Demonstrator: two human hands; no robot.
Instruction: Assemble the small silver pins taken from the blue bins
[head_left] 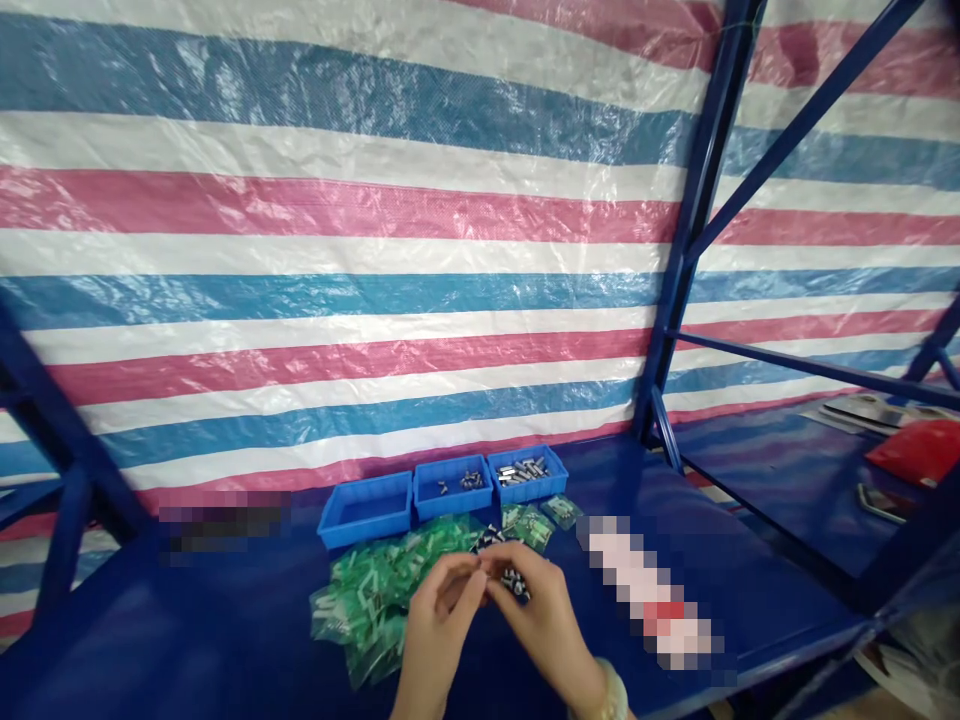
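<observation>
My left hand (439, 620) and my right hand (536, 615) meet low in the middle of the view, over a blue bench top (225, 640). Both are closed in a pinch. Between the fingertips sits a cluster of small dark and silvery metal parts (514, 583), held mostly by my right hand. The left fingertips touch the same cluster. Just left of my hands lies a heap of small green plastic bags (375, 590). A few more loose metal parts (487, 540) lie on the bench beyond my fingers.
Three blue bins stand in a row behind the bags: the left bin (366, 508) looks bare, the middle bin (452, 485) and right bin (527, 473) hold metal parts. A striped tarp (337, 250) backs the bench. A blue rack post (694, 220) rises at right.
</observation>
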